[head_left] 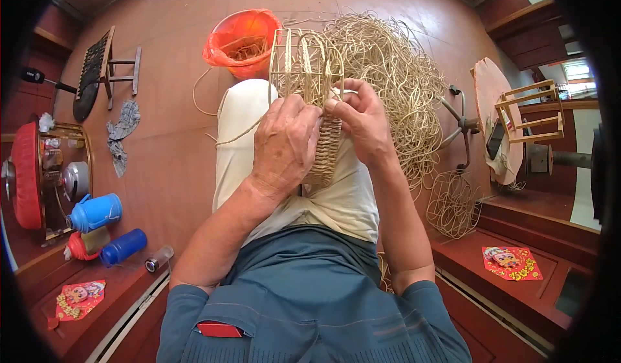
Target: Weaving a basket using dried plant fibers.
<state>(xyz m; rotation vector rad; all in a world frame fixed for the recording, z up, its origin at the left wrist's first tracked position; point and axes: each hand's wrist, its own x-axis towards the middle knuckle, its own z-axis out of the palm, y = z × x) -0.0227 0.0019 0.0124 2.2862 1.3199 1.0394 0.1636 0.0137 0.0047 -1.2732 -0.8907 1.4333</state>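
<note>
A half-woven basket (328, 146) of straw-coloured cord rests on my lap between my thighs. Its near side is tightly woven, while its far end shows a bare wire frame (292, 34) with a few cords wrapped along it. My left hand (284, 140) is closed over the basket's left side, knuckles up, its fingertips hidden behind the weave. On the right edge, my right hand (362, 120) pinches cord between thumb and forefinger at the top of the woven part. A loose strand (242, 134) trails left from the basket across my left thigh.
Beyond my right knee lies a big tangled heap of cord (388, 72). An orange-red bucket (242, 36) lined with a bag holds more cord. A round table (495, 104) with a small wooden stool frame (530, 114) stands right. Flasks (97, 213) and a grey cloth (123, 133) are left.
</note>
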